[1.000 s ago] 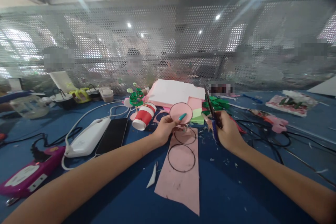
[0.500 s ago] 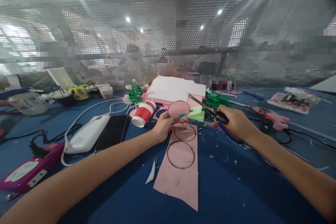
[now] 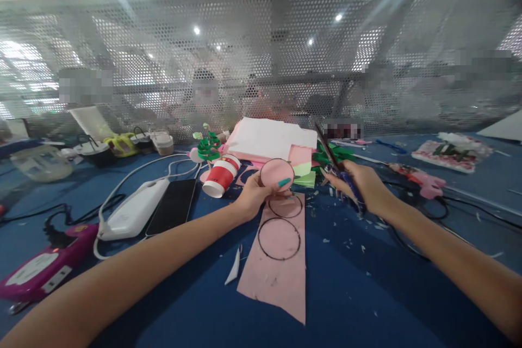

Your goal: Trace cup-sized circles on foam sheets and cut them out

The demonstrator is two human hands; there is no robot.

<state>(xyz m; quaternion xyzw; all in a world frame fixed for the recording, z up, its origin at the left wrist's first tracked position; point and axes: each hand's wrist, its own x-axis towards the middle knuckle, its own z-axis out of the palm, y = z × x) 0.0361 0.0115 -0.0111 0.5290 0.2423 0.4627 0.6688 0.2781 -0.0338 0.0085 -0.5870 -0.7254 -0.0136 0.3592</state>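
Observation:
Pinched between the thumb and fingers of my left hand [image 3: 255, 196] is a round pink paper disc [image 3: 275, 171] with a dark outline. Below it, a pink paper strip [image 3: 273, 277] lies on the blue table, marked with two black circles; the upper one is partly behind my left hand. My right hand [image 3: 361, 185] grips scissors [image 3: 332, 157] with dark blue handles, their blades pointing up and away from me, apart from the disc. Green paper pieces [image 3: 334, 155] lie behind the scissors. A red and white paper cup [image 3: 221, 175] rests on its side left of the disc.
Stacked white and pink sheets [image 3: 265, 138] lie at the back. On the left are a black phone [image 3: 172, 206], a white power bank [image 3: 134, 209], cables and a magenta power strip [image 3: 53, 261]. A pink glue gun [image 3: 426, 184] lies right. Paper scraps dot the table.
The scissors have turned from pointing left toward the disc to pointing upward. My left thumb now lies flatter across the disc, which stays in about the same place.

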